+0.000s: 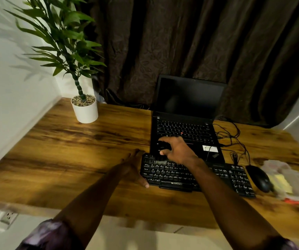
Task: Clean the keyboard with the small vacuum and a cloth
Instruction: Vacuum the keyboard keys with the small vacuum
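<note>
A black keyboard (177, 175) lies on the wooden desk (72, 150) in front of an open laptop. My right hand (179, 150) grips a small black vacuum (163, 147) from above; its pale brush tip (161, 161) rests on the keyboard's upper left rows. My left hand (134, 166) lies flat against the keyboard's left edge, fingers together, thumb at the front corner. A crumpled pale cloth or bag (293, 179) with a yellow piece lies at the far right.
The black laptop (186, 123) stands open with a dark screen just behind the keyboard. A black mouse (258, 177) and tangled cables (231, 139) lie to the right. A potted plant (84, 109) stands at the back left. Dark curtain behind.
</note>
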The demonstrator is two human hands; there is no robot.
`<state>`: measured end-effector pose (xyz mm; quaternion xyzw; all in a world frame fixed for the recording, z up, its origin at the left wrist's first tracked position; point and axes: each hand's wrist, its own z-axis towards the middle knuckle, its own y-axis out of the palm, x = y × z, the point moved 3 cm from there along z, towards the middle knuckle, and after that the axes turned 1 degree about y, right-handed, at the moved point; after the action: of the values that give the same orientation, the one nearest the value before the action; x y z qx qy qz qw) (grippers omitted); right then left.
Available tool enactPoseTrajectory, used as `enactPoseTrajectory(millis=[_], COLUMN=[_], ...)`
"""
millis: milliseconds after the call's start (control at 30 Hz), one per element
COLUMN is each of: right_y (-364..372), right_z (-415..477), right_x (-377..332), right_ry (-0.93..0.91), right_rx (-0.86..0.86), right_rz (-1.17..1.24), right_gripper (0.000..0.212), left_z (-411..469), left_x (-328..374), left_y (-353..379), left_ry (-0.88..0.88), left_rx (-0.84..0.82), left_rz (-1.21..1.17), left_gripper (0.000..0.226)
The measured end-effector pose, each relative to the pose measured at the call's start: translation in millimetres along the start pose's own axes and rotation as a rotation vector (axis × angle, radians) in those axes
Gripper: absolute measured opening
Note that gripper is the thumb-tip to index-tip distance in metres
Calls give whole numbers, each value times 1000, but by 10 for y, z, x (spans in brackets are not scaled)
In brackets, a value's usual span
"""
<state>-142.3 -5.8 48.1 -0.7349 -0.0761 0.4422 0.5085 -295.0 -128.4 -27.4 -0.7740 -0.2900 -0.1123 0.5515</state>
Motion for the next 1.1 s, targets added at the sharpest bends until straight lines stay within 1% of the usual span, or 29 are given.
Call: enactPoseTrajectory(millis=[200,467,600,767,867,1033,1100], right_y=[118,-94,-57,98,51,-190,-241], right_z=[-22,-132,-103,-49,-81,-201,-238], right_x=[-135,180,81,-93,-3,273,318], right_ry=[-45,39,5,-50,-16,52,49], right_rx=[22,23,28,30,35,34,46], right_rz=[86,3,-30,29,64,18,-10], right_gripper=[49,50,50,47,48,48,48], left_z=[-28,-47,-65,-22,-54,-32,-22], left_x=[33,30,59,23,25,-66,-65], left_y=[-15,-18,-34,0,5,24,39], left_ry=[3,10,14,9,17,36,40], left_rx=[-5,10,0,9,17,31,31], left_rz=[33,32,29,23,13,-41,-30], left_gripper=[141,140,138,139,138,142,142])
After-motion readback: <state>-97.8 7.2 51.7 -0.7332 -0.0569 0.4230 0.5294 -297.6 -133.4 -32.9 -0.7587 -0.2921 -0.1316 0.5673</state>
